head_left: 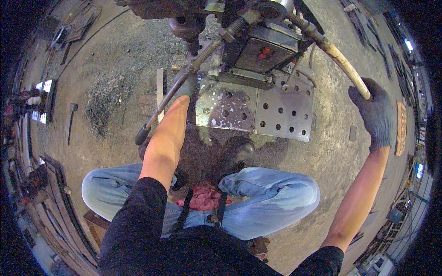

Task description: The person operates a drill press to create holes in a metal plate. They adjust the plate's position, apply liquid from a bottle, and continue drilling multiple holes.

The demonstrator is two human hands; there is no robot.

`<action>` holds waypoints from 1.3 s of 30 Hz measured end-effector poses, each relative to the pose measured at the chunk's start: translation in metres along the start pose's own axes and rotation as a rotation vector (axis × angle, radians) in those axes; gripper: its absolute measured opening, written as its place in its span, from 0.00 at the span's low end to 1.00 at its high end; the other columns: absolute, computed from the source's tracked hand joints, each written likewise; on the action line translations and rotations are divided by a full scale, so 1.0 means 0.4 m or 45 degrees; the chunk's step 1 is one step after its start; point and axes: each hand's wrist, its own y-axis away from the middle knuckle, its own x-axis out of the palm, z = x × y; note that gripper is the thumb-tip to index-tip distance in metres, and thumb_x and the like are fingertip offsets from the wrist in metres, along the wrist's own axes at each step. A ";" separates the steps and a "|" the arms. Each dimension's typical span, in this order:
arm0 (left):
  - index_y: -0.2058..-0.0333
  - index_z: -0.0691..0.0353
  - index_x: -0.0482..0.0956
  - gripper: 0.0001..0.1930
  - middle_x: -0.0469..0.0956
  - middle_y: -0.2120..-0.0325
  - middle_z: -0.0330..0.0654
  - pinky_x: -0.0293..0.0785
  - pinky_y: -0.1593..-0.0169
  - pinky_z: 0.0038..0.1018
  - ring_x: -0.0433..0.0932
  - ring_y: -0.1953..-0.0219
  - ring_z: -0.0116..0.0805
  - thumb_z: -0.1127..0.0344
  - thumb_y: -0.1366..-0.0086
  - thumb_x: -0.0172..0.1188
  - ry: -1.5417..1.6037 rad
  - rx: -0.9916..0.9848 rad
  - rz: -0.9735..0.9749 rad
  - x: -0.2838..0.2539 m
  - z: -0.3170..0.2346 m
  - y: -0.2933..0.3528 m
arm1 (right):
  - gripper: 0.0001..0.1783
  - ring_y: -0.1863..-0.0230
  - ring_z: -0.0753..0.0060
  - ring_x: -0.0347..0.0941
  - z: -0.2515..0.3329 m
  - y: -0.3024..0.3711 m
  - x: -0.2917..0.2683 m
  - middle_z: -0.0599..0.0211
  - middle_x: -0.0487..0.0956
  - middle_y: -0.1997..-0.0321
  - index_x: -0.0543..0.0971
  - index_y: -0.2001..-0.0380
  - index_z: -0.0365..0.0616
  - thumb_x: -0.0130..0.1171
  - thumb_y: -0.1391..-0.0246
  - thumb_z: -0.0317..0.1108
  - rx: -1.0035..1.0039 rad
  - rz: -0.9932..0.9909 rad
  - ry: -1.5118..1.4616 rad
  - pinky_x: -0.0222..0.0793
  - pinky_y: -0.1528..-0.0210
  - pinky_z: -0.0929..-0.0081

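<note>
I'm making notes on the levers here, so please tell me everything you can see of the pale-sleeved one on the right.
The pale-sleeved lever runs from a round metal hub down to the right. Its upper part is dark, grimy-looking metal with a ridged section; the rest is a cream-tan, stained sleeve, wood or plastic, I can't tell which. It looks slightly bowed, perhaps from the fisheye view. The gloved right hand touches its blunt lower end.

You're in a metal workshop: dark scattered metal shavings (108, 99) at left, heavy dark steel drilling machine (186, 26) at top centre.
</note>
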 end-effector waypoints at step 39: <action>0.63 0.61 0.84 0.11 0.83 0.68 0.54 0.78 0.62 0.46 0.83 0.65 0.52 0.65 0.42 0.58 -0.425 0.972 0.264 0.004 0.083 0.411 | 0.29 0.53 0.49 0.82 -0.069 -0.032 -0.142 0.53 0.84 0.54 0.79 0.47 0.48 0.55 0.37 0.60 -0.448 -0.309 0.422 0.74 0.51 0.54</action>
